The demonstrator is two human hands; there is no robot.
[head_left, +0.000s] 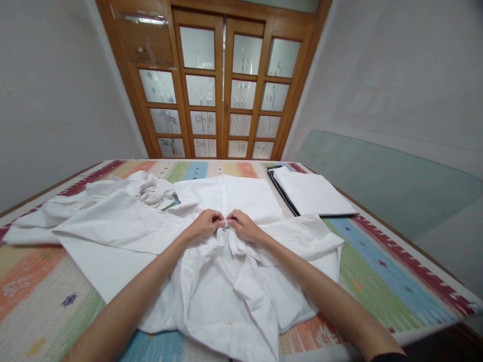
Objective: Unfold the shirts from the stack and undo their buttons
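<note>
A white shirt [222, 281] lies spread over the table, its front edges gathered into loose folds at the middle. My left hand [208, 222] pinches the cloth where the two edges meet. Almost fingertip to fingertip with it, my right hand [243, 224] pinches the same spot from the other side. The small bit between the fingertips is too covered to make out. Both forearms rest low across the shirt. To the left, a crumpled white cloth [151, 190] overlaps the shirt; whether it is a sleeve or a separate garment I cannot tell.
A folded white garment with black trim [315, 193] lies at the right rear. Beneath everything, a striped, colourful tablecloth [381, 261] covers the table. Beyond the far edge stand wooden doors with glass panes [224, 85]. A pale green panel [392, 176] leans along the right wall.
</note>
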